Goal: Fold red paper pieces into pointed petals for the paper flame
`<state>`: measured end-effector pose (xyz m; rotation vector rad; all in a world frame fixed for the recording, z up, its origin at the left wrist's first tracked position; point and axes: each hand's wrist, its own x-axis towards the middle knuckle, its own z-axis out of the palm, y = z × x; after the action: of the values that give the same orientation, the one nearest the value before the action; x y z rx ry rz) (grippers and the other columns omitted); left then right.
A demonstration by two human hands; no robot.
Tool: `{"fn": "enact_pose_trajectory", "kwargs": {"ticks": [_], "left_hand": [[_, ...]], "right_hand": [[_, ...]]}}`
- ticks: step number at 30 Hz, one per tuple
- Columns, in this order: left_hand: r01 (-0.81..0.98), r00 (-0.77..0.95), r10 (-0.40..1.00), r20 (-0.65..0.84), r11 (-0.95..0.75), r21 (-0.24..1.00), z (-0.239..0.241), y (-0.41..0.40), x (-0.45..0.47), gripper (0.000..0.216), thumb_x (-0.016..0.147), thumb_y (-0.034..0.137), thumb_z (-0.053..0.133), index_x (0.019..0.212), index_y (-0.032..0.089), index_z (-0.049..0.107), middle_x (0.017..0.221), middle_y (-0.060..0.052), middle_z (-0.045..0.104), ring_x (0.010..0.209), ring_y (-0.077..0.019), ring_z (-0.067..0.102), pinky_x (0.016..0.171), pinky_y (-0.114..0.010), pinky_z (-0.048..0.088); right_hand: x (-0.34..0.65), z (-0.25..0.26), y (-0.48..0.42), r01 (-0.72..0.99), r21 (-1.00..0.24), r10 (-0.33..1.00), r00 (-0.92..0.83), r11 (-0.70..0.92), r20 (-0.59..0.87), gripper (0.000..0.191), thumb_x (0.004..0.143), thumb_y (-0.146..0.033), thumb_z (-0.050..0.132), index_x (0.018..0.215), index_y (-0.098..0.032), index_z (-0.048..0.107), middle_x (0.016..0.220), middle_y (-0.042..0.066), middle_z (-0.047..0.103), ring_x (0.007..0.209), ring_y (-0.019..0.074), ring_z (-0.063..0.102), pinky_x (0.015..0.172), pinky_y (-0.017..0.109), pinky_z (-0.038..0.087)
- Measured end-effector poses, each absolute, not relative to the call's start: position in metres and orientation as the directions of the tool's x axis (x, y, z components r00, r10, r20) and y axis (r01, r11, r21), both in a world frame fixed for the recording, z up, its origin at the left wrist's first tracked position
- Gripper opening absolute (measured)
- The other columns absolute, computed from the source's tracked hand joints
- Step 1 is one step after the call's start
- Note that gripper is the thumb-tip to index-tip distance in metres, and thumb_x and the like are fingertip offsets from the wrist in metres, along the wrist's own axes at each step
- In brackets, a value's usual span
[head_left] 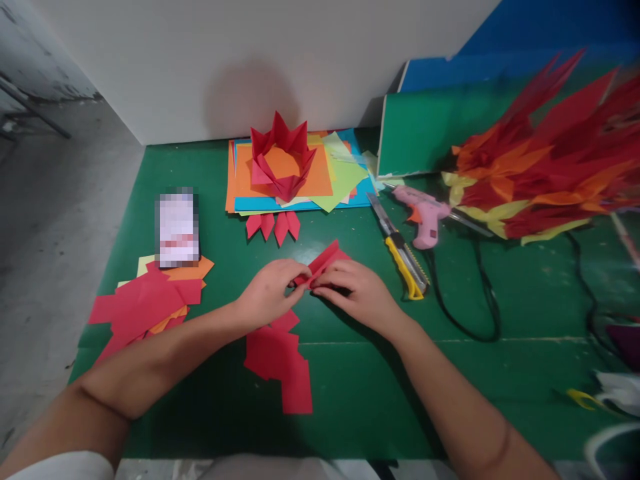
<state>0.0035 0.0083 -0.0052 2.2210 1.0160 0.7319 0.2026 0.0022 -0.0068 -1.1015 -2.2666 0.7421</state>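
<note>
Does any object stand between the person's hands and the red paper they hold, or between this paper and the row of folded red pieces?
Nothing visible does. The left hand and right hand hold the red paper directly, and only green tabletop shows between it and the folded red pieces.

The paper ring sits on the paper stack. Before the stack lie folded pieces, then the paper strip between left hand and right hand. Left of it lies the phone; right, the knife and glue gun.
</note>
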Motion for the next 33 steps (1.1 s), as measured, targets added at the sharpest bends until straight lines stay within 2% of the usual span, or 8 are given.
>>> {"fn": "enact_pose_trajectory", "kwargs": {"ticks": [5, 8, 11, 15, 18, 25, 33], "left_hand": [[0.460, 0.569, 0.784, 0.248, -0.553, 0.695, -0.006, 0.009, 0.003, 0.010, 0.082, 0.009, 0.054, 0.087, 0.016, 0.060, 0.081, -0.002, 0.064, 0.074, -0.0129, 0.057, 0.071, -0.025, 0.046], [0.445, 0.596, 0.744, 0.301, -0.618, 0.648, -0.007, 0.008, 0.002, 0.013, 0.083, 0.008, 0.051, 0.085, 0.015, 0.062, 0.080, -0.004, 0.063, 0.076, -0.0136, 0.057, 0.071, -0.025, 0.045], [0.473, 0.640, 0.674, 0.370, -0.725, 0.501, -0.006, 0.005, 0.001, 0.017, 0.082, 0.011, 0.048, 0.080, 0.014, 0.065, 0.077, -0.006, 0.061, 0.074, -0.0158, 0.055, 0.067, -0.027, 0.045], [0.555, 0.671, 0.611, 0.421, -0.790, 0.261, 0.000, -0.004, -0.001, 0.022, 0.078, 0.018, 0.049, 0.061, 0.016, 0.064, 0.056, -0.003, 0.052, 0.053, -0.0147, 0.047, 0.048, -0.026, 0.034], [0.585, 0.657, 0.611, 0.441, -0.783, 0.213, 0.001, -0.009, -0.003, 0.022, 0.079, 0.019, 0.048, 0.072, 0.016, 0.069, 0.050, 0.000, 0.052, 0.049, -0.0137, 0.048, 0.044, -0.025, 0.031], [0.604, 0.691, 0.598, 0.405, -0.786, 0.131, -0.001, -0.017, -0.003, 0.024, 0.084, 0.019, 0.048, 0.089, 0.012, 0.070, 0.049, 0.000, 0.055, 0.045, -0.0139, 0.051, 0.042, -0.025, 0.033], [0.655, 0.748, 0.634, 0.196, -0.754, -0.060, 0.005, -0.039, 0.004, 0.035, 0.090, 0.024, 0.045, 0.111, 0.001, 0.062, 0.055, -0.005, 0.058, 0.049, -0.0181, 0.057, 0.043, -0.027, 0.039]], "right_hand": [[0.210, -0.008, 0.003, 0.513, -0.623, 0.772, -0.583, 0.591, 0.252, 0.016, 0.089, -0.026, 0.056, 0.091, -0.022, 0.071, 0.079, 0.004, 0.063, 0.074, 0.0153, 0.058, 0.065, 0.028, 0.043], [0.210, -0.008, 0.002, 0.512, -0.601, 0.760, -0.590, 0.614, 0.273, 0.016, 0.089, -0.024, 0.056, 0.090, -0.022, 0.072, 0.079, 0.004, 0.064, 0.074, 0.0151, 0.058, 0.064, 0.028, 0.043], [0.209, -0.007, 0.002, 0.522, -0.587, 0.759, -0.590, 0.619, 0.275, 0.017, 0.089, -0.024, 0.055, 0.089, -0.021, 0.072, 0.078, 0.004, 0.064, 0.073, 0.0151, 0.057, 0.064, 0.028, 0.043], [0.208, -0.006, 0.002, 0.527, -0.592, 0.765, -0.585, 0.610, 0.267, 0.019, 0.090, -0.024, 0.054, 0.089, -0.020, 0.072, 0.077, 0.004, 0.063, 0.072, 0.0147, 0.057, 0.063, 0.028, 0.043], [0.208, -0.004, 0.002, 0.522, -0.605, 0.769, -0.584, 0.601, 0.261, 0.019, 0.090, -0.023, 0.053, 0.087, -0.019, 0.072, 0.076, 0.004, 0.063, 0.070, 0.0139, 0.056, 0.061, 0.026, 0.043], [0.206, -0.003, 0.002, 0.530, -0.605, 0.775, -0.577, 0.594, 0.256, 0.018, 0.088, -0.022, 0.054, 0.085, -0.018, 0.071, 0.075, 0.004, 0.063, 0.071, 0.0144, 0.056, 0.063, 0.027, 0.043], [0.206, -0.002, 0.004, 0.524, -0.619, 0.772, -0.595, 0.585, 0.226, 0.016, 0.087, -0.020, 0.055, 0.083, -0.018, 0.071, 0.077, 0.004, 0.064, 0.073, 0.0149, 0.058, 0.066, 0.027, 0.044]]}}
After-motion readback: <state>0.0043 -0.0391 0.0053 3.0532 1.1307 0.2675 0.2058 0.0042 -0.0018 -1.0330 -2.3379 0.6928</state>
